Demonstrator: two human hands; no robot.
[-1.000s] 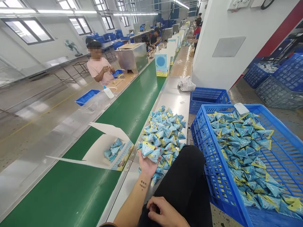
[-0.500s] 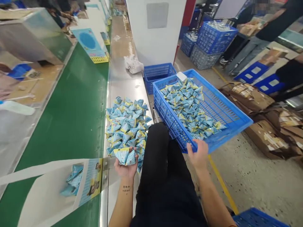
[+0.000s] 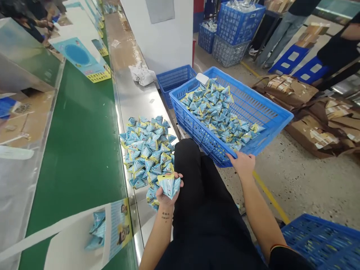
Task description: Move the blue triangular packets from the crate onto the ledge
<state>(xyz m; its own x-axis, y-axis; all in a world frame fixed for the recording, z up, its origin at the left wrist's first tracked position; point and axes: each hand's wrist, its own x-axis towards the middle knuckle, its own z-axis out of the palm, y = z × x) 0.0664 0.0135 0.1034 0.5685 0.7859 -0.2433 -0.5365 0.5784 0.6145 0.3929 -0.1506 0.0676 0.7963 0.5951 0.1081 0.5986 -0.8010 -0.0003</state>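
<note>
Palm up, my left hand (image 3: 168, 195) is closed around a couple of small blue-and-yellow snack packets (image 3: 168, 184), beside my left knee. Just beyond it, a pile of the same pyramid-shaped packets (image 3: 149, 146) lies on the steel ledge (image 3: 146, 98). My right hand (image 3: 242, 163) grips the near rim of a blue plastic crate (image 3: 270, 108), its thumb over the edge. More of those packets (image 3: 216, 108) are heaped in the crate's left half, and a white object (image 3: 202, 78) sits at its far corner.
Left of the ledge runs a green conveyor belt (image 3: 75, 150). On it, an open printed box (image 3: 118, 228) near me holds several packets; another box (image 3: 84, 56) stands farther off. A white cloth (image 3: 142, 74) lies on the ledge. Another blue crate (image 3: 326, 236) is at lower right.
My left hand has moved right with its packets, away from the belt toward my knee. My right hand still holds the crate rim. The camera view has shifted.
</note>
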